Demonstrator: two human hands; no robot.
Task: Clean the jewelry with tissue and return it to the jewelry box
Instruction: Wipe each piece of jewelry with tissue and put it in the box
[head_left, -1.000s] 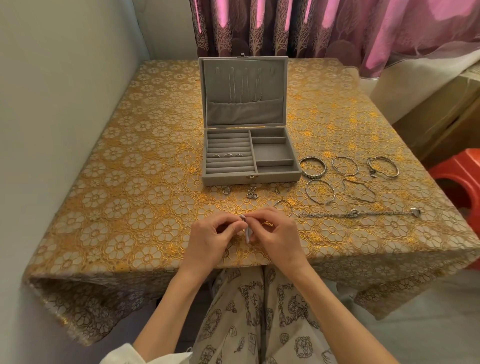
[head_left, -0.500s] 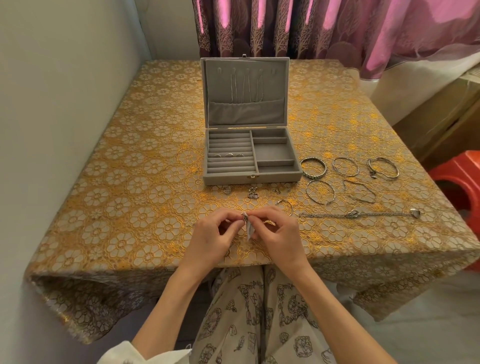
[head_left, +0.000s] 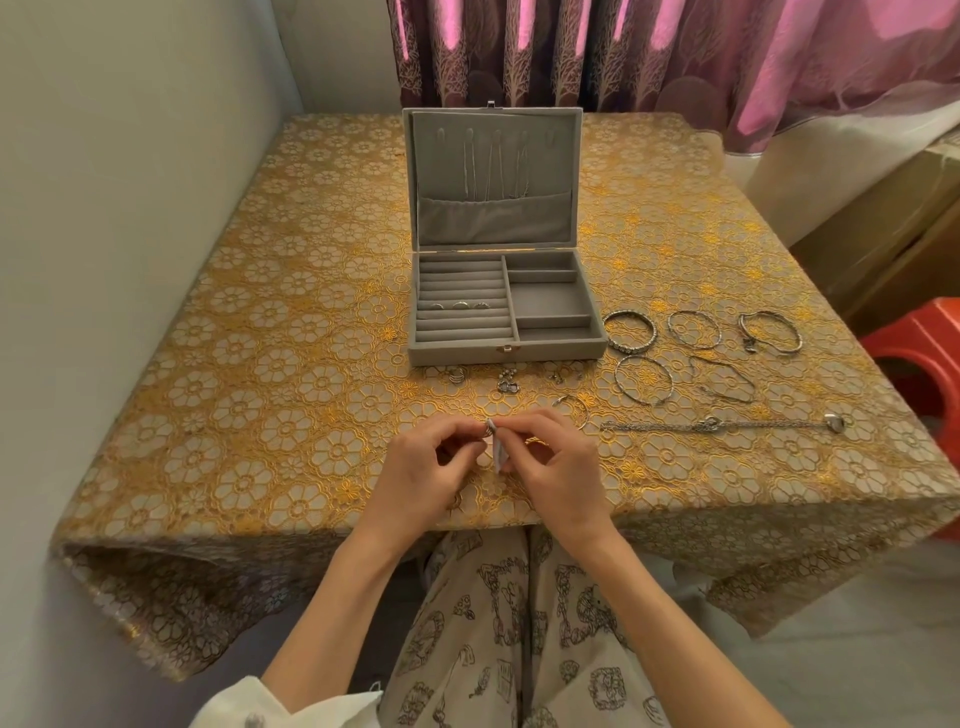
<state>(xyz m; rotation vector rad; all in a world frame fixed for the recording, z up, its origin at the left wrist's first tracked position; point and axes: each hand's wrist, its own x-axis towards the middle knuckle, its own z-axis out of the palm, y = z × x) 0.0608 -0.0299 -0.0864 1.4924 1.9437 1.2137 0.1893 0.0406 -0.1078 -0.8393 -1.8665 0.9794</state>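
Observation:
A grey jewelry box (head_left: 506, 353) stands open at the table's middle, with three rings (head_left: 460, 305) in its left slots and thin chains hanging in the lid. Near the front edge my left hand (head_left: 423, 470) pinches a small silver ring (head_left: 489, 427). Touching it, my right hand (head_left: 558, 467) pinches a small folded white tissue (head_left: 497, 453) against the ring. Several silver bracelets (head_left: 628, 335) and a long chain (head_left: 722, 425) lie right of the box. Small earrings (head_left: 506, 382) lie just in front of it.
The table wears a gold floral lace cloth (head_left: 260, 395). A wall runs along the left, pink curtains (head_left: 649, 57) hang behind, and a red plastic stool (head_left: 919, 353) stands at the right. My patterned trousers fill the bottom.
Both hands have stayed together at the front edge, shifting only slightly as the tissue rubs the ring.

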